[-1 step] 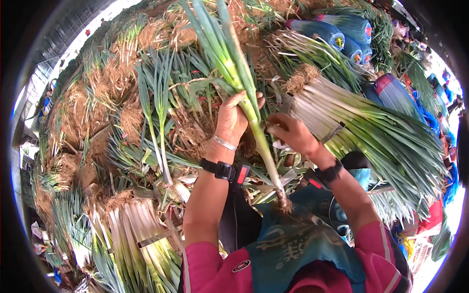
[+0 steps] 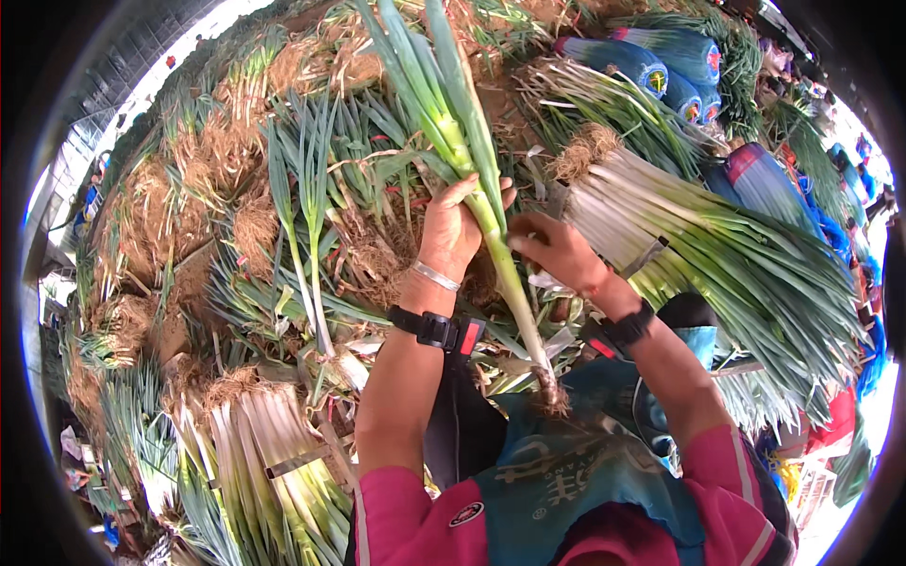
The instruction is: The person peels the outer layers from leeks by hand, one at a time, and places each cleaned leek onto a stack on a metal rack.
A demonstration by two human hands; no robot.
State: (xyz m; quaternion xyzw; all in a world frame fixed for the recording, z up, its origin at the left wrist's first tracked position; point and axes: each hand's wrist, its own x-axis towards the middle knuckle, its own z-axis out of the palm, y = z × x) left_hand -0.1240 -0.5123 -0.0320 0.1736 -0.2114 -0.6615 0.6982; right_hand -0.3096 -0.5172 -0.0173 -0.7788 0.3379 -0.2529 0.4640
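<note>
My left hand (image 2: 459,222) is wrapped round the stalk of a long leek (image 2: 514,292). The leek slants across the middle, its green leaves at the top and its brown roots down by my apron. Beside the stalk, just below that grip, my right hand (image 2: 559,249) has its fingers curled together. Its fingertips are at or very near the stalk; whatever lies between them is hidden. Left of my hands, a few thin leeks (image 2: 311,226) lie on a pile of unpeeled, rooty ones (image 2: 368,245).
Bundles of cleaned leeks held by bands lie at right (image 2: 679,222) and lower left (image 2: 269,434). Blue-wrapped bundles (image 2: 679,66) are stacked at the far right. Peeled leaf scraps (image 2: 354,368) litter the ground in front of me.
My right hand has shifted slightly left and up, closer to the leek's stalk. The leek's top has moved a little to the right, still in my left hand.
</note>
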